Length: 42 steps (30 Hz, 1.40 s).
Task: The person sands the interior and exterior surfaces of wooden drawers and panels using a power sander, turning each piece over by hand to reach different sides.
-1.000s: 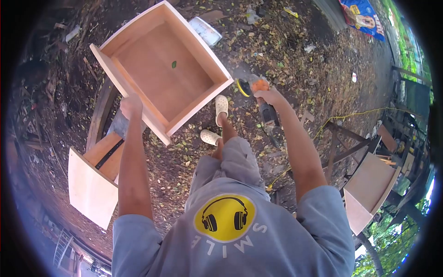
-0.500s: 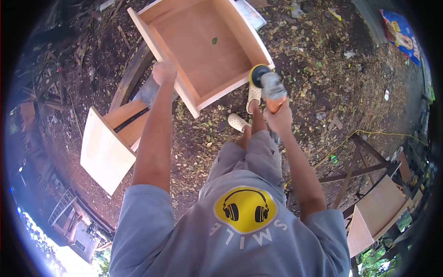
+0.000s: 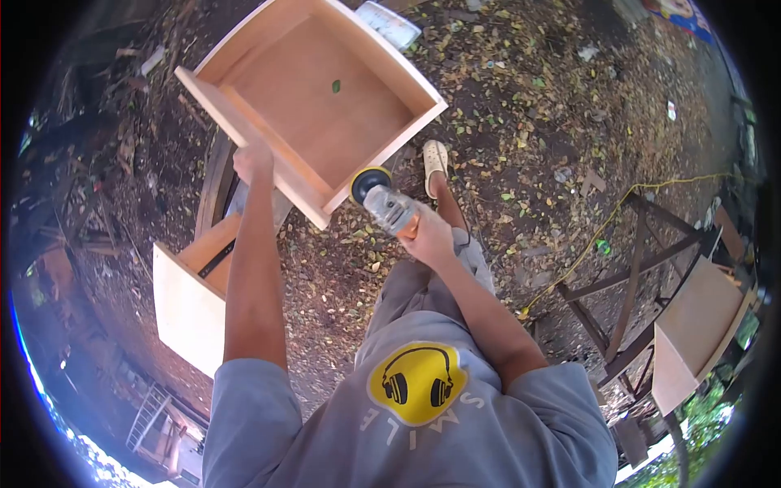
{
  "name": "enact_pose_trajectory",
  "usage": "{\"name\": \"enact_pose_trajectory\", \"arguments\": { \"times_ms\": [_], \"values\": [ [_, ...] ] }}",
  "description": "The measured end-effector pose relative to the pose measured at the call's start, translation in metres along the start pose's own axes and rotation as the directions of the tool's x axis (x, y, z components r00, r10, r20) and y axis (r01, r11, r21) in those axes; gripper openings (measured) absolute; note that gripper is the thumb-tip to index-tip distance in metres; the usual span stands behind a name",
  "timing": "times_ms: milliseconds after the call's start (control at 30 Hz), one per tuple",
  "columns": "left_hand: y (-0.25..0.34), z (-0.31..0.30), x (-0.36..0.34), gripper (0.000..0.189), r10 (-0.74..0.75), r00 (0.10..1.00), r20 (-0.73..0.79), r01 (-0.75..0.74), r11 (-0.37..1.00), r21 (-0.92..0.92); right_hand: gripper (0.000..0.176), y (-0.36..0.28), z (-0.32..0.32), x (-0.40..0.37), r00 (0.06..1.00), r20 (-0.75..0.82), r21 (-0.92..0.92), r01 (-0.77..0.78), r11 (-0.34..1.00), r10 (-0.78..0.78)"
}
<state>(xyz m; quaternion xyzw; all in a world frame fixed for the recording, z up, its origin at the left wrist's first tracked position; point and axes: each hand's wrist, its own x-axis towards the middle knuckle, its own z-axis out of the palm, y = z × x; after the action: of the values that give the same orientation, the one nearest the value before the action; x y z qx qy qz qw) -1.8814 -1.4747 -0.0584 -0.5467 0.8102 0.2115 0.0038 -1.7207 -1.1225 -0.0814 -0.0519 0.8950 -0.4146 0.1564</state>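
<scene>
My left hand (image 3: 254,163) is closed on the front panel of a light wooden drawer (image 3: 321,106), near the middle of that panel. The drawer's open top faces me, and a small green leaf (image 3: 336,86) lies on its bottom. In my right hand (image 3: 429,237) is an orange and grey angle sander (image 3: 389,208), gripped by its body. The sander's round pad, black with a yellow rim, is right at the drawer's near side edge, close to the front corner.
A second drawer (image 3: 191,301) rests on the ground at the left. Dark wooden trestle legs (image 3: 630,276) and another wooden piece (image 3: 695,325) stand at the right. A yellow cord (image 3: 582,256) crosses the leaf-strewn ground. A white container (image 3: 389,26) lies behind the drawer.
The sander has moved left along the drawer's side edge, from the back corner toward the front corner. The drawer now appears farther left in view, with my left hand still on its panel.
</scene>
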Motion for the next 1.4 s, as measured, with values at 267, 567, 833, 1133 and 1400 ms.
{"name": "enact_pose_trajectory", "arguments": {
  "times_ms": [267,567,833,1133,1400],
  "values": [
    [-0.006,0.004,0.006,0.042,0.008,0.999,-0.036,-0.01,0.998,-0.054,0.058,0.066,-0.069,0.08,0.923,-0.238,-0.032,-0.317,0.948,0.301],
    [-0.004,0.004,-0.003,0.043,0.023,0.999,-0.039,-0.019,0.996,0.088,0.056,0.029,-0.129,0.111,0.952,-0.092,-0.258,-0.307,0.916,0.293],
    [0.008,-0.006,-0.016,0.038,-0.014,0.999,-0.048,0.014,1.0,-0.002,0.054,-0.122,-0.069,0.094,0.856,0.517,-0.434,0.248,0.866,0.014],
    [0.012,-0.009,-0.018,0.041,-0.068,0.998,0.009,0.068,0.996,-0.065,0.055,-0.102,-0.093,0.141,0.862,0.472,-0.554,0.129,0.823,0.183],
    [0.011,-0.01,-0.024,0.042,-0.073,0.997,0.021,0.074,0.996,-0.039,0.057,-0.035,-0.161,0.202,0.887,0.387,-0.658,0.075,0.749,0.252]
  ]
}}
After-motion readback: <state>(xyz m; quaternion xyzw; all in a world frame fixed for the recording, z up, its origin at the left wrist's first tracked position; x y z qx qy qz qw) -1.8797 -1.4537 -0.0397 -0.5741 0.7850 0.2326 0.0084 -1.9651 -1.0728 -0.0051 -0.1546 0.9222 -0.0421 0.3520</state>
